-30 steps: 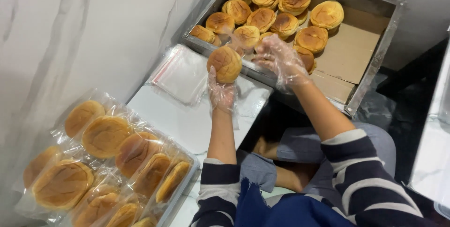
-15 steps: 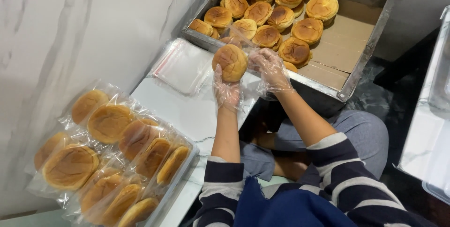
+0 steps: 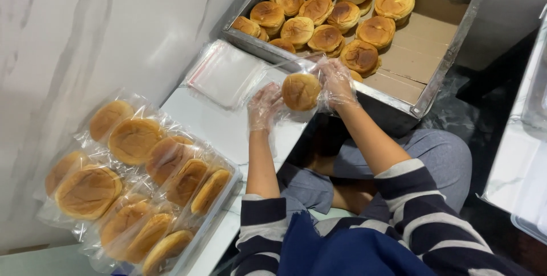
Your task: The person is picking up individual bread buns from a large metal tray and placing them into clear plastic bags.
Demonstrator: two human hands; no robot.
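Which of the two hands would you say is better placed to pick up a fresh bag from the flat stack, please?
Left, probably. The left hand is right beside the stack of empty bags, while the right hand holds the bun from the far side, nearer the metal tray.

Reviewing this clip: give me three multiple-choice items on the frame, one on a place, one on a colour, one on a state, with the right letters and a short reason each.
1. Where does the metal tray of unwrapped buns stand?
A. upper right
B. lower left
C. off view

2. What colour are the sleeves?
A. plain red
B. dark blue with white stripes
C. green

3. How are the buns at lower left?
A. bare
B. wrapped in clear bags
C. sliced open

Answers: 1 A, it fills the top right corner. 2 B, stripes show on both forearms. 3 B, glossy film covers each. The gloved left hand and right hand hold one bun between them.
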